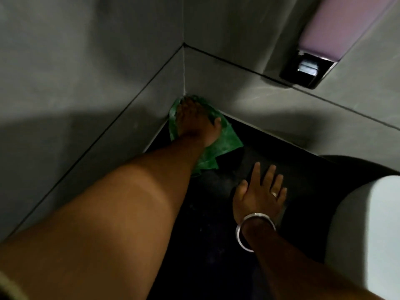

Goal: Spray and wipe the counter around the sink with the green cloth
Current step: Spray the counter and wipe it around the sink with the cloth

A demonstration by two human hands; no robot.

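Nearest: right hand (258, 197), fingers spread, palm flat on the dark table (216, 245), gripping nothing; silver bangle (253, 230) at the wrist, ring (274, 194) on one finger. White sink (363, 234) just right of it. Farther: left hand (195, 121) splayed, pressing the green cloth (223, 141) flat into the grey wall (86, 72) corner.

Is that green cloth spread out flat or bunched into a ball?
Mostly spread flat. The green cloth lies open on the dark counter in the wall corner, its edges showing beyond the left hand pressing it.
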